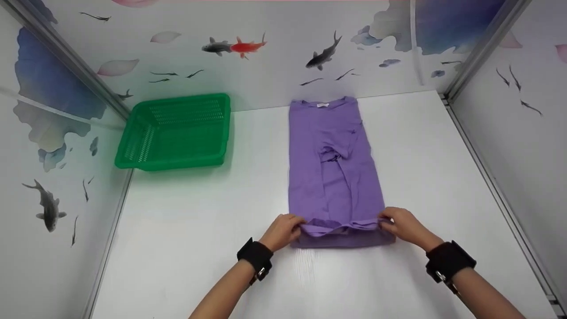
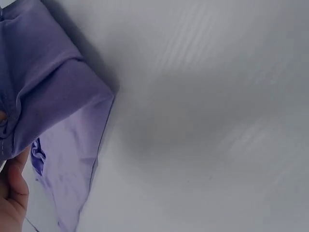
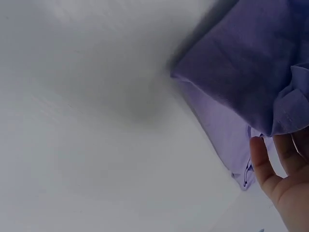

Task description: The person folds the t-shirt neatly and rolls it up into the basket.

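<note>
A purple shirt [image 1: 305,173] lies lengthwise on the white table, its sides folded inward and its neckline with a white label [image 1: 322,105] at the far end. Its near end is turned up into a raised, rumpled fold [image 1: 341,226]. At the left corner of that fold my left hand [image 1: 283,231] pinches the hem. The right corner is pinched by my right hand [image 1: 405,227]. Both wrist views show the lifted purple cloth [image 2: 58,96] hanging over the layer beneath; only part of my right hand's fingers [image 3: 263,159] shows below the edge.
A green plastic basket [image 1: 217,159] stands at the back left, against the wall corner. White panels painted with fish [image 1: 322,55] enclose the table at the back and both sides. Black bands [image 1: 256,257] with small devices wrap both wrists.
</note>
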Demonstrator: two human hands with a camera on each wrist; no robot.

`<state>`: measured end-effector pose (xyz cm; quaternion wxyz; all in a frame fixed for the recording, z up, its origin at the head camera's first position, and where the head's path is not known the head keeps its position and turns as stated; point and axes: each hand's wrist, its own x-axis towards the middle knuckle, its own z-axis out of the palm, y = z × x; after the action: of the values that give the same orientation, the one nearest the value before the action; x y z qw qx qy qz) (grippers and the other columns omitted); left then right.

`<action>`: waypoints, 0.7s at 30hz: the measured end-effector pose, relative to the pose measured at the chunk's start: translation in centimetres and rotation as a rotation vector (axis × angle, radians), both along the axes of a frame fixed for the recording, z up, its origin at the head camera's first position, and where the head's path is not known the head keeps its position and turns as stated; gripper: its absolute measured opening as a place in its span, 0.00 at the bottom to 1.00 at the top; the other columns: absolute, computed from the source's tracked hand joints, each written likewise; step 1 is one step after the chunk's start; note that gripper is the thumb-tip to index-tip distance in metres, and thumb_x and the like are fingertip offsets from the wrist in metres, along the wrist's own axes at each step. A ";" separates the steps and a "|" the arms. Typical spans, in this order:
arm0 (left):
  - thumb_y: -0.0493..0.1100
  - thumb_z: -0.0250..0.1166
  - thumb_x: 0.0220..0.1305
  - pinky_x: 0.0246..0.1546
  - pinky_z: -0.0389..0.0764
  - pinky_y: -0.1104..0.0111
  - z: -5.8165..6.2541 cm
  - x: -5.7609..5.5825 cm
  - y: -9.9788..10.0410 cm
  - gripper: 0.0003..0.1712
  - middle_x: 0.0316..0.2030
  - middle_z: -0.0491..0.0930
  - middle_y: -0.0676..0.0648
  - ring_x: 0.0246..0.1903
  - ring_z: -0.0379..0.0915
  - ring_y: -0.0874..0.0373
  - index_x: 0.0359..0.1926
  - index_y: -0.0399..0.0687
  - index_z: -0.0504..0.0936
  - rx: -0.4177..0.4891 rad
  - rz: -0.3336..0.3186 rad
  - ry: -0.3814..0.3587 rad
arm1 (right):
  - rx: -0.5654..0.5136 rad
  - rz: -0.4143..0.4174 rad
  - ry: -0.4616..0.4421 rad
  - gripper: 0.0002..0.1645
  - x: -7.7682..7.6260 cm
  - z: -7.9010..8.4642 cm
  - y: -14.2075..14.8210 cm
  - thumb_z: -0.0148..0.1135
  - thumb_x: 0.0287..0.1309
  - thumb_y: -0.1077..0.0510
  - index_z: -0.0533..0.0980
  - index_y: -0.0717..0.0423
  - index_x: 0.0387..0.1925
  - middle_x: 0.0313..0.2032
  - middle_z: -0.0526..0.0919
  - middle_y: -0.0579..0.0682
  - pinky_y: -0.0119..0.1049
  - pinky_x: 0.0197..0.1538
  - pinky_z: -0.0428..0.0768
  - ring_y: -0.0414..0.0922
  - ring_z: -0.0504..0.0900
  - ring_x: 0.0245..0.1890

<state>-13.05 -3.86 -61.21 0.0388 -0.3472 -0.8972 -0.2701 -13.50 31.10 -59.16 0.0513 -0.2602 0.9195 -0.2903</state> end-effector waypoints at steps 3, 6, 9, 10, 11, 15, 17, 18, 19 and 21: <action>0.32 0.61 0.49 0.37 0.74 0.67 -0.3 -1.5 0.3 0.12 0.33 0.81 0.47 0.33 0.76 0.57 0.38 0.41 0.80 -0.006 0.066 -0.089 | 0.014 -0.039 -0.068 0.04 -1.8 -0.4 -0.2 0.60 0.47 0.68 0.77 0.65 0.29 0.28 0.79 0.54 0.43 0.35 0.75 0.50 0.77 0.30; 0.32 0.60 0.51 0.38 0.73 0.67 -0.8 -2.6 0.6 0.13 0.35 0.80 0.46 0.33 0.74 0.56 0.40 0.40 0.79 -0.018 0.156 -0.222 | -0.008 -0.094 -0.124 0.04 -3.2 -1.2 -0.4 0.59 0.50 0.66 0.77 0.66 0.29 0.27 0.79 0.54 0.40 0.33 0.74 0.48 0.76 0.28; 0.32 0.57 0.55 0.38 0.73 0.65 -1.6 -3.2 0.8 0.14 0.36 0.80 0.44 0.34 0.74 0.55 0.44 0.38 0.78 0.002 0.252 -0.346 | -0.053 -0.161 -0.165 0.08 -3.9 -2.1 -0.5 0.58 0.55 0.63 0.78 0.66 0.31 0.27 0.80 0.54 0.38 0.32 0.73 0.46 0.76 0.27; 0.34 0.56 0.57 0.38 0.74 0.65 -1.8 -3.3 0.8 0.13 0.35 0.79 0.43 0.34 0.74 0.54 0.44 0.37 0.78 0.019 0.280 -0.375 | -0.068 -0.188 -0.178 0.10 -4.0 -2.4 -0.5 0.57 0.57 0.60 0.78 0.66 0.32 0.28 0.80 0.54 0.39 0.33 0.74 0.46 0.76 0.28; 0.35 0.55 0.59 0.38 0.74 0.64 -2.0 -3.4 0.9 0.13 0.36 0.79 0.43 0.35 0.75 0.53 0.45 0.37 0.78 0.038 0.302 -0.400 | -0.083 -0.210 -0.195 0.13 -4.0 -2.6 -0.6 0.56 0.59 0.58 0.78 0.66 0.34 0.29 0.80 0.55 0.39 0.34 0.74 0.46 0.77 0.29; 0.42 0.55 0.63 0.40 0.74 0.62 -2.7 -3.7 1.0 0.15 0.35 0.79 0.41 0.37 0.76 0.50 0.44 0.34 0.78 0.099 0.343 -0.416 | -0.110 -0.273 -0.252 0.22 -3.9 -3.1 -0.4 0.57 0.57 0.53 0.75 0.69 0.44 0.36 0.80 0.60 0.44 0.41 0.73 0.51 0.76 0.37; 0.42 0.57 0.62 0.42 0.73 0.62 -2.9 -3.7 1.1 0.16 0.37 0.79 0.40 0.39 0.75 0.49 0.45 0.34 0.77 0.101 0.353 -0.403 | -0.097 -0.272 -0.247 0.23 -3.8 -3.3 -0.3 0.60 0.55 0.57 0.73 0.71 0.46 0.39 0.78 0.64 0.47 0.42 0.72 0.54 0.76 0.39; 0.40 0.58 0.60 0.43 0.73 0.61 -3.0 -3.7 1.1 0.16 0.38 0.79 0.39 0.40 0.75 0.49 0.45 0.33 0.77 0.095 0.359 -0.388 | -0.084 -0.277 -0.233 0.22 -3.8 -3.4 -0.2 0.60 0.53 0.60 0.71 0.72 0.47 0.38 0.78 0.65 0.48 0.42 0.72 0.56 0.75 0.39; 0.39 0.59 0.59 0.43 0.73 0.61 -3.0 -3.6 1.2 0.16 0.38 0.79 0.39 0.40 0.75 0.48 0.46 0.33 0.76 0.086 0.370 -0.373 | -0.068 -0.284 -0.210 0.22 -3.9 -3.6 -0.2 0.61 0.52 0.63 0.70 0.73 0.47 0.38 0.77 0.66 0.49 0.42 0.72 0.57 0.75 0.38; 0.37 0.61 0.57 0.42 0.73 0.61 -3.2 -3.6 1.5 0.15 0.38 0.78 0.39 0.40 0.75 0.48 0.46 0.34 0.76 0.061 0.411 -0.320 | -0.030 -0.317 -0.155 0.21 -3.9 -4.0 -0.3 0.60 0.50 0.67 0.69 0.74 0.47 0.35 0.76 0.66 0.50 0.39 0.71 0.57 0.75 0.35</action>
<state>-16.68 -2.39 -64.38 -0.0390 -0.1091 -0.9351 -0.3350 -17.45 30.77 -63.14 0.0719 -0.0896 0.9378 -0.3275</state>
